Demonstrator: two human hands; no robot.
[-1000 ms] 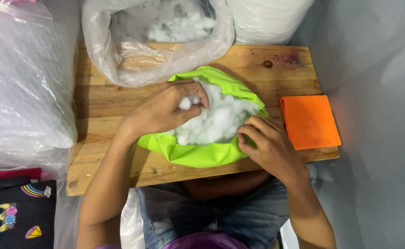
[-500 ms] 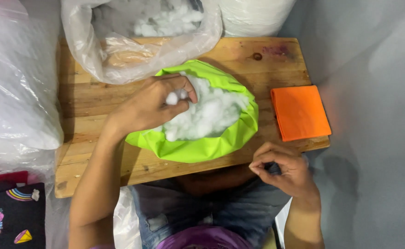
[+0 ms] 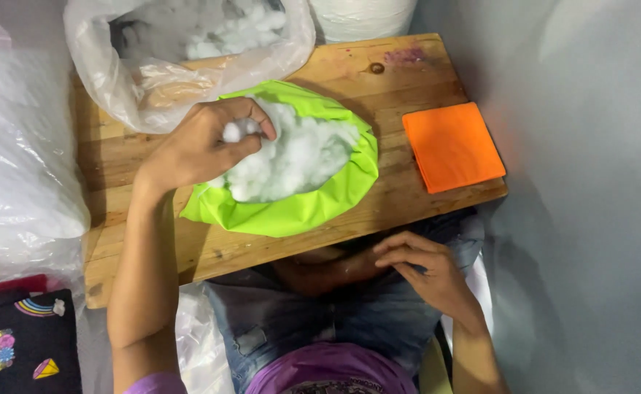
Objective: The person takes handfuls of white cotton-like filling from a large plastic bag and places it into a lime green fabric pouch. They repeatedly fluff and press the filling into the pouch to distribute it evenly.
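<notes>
— Two hands, and only one is busy?
— Yes. The left hand point(image 3: 207, 146) has its fingers point(image 3: 251, 120) curled together around a small tuft of white stuffing point(image 3: 298, 157), soft and lumpy like cotton wool. The fluffy mass fills the open mouth of a lime-green fabric cover point(image 3: 291, 211), smooth, slightly shiny and rounded, lying in the middle of the wooden surface point(image 3: 138, 255).
— And the right hand point(image 3: 426, 266)?
— It rests below the plank's near edge, against denim-clad legs, fingers loosely bent and nearly together, holding nothing.
— What else is about?
— A crinkly clear plastic bag point(image 3: 152, 80) with more white stuffing, just beyond the green cover at the far side. A flat orange square point(image 3: 453, 146), matte, lies at the surface's right end, well apart from the cover.
</notes>
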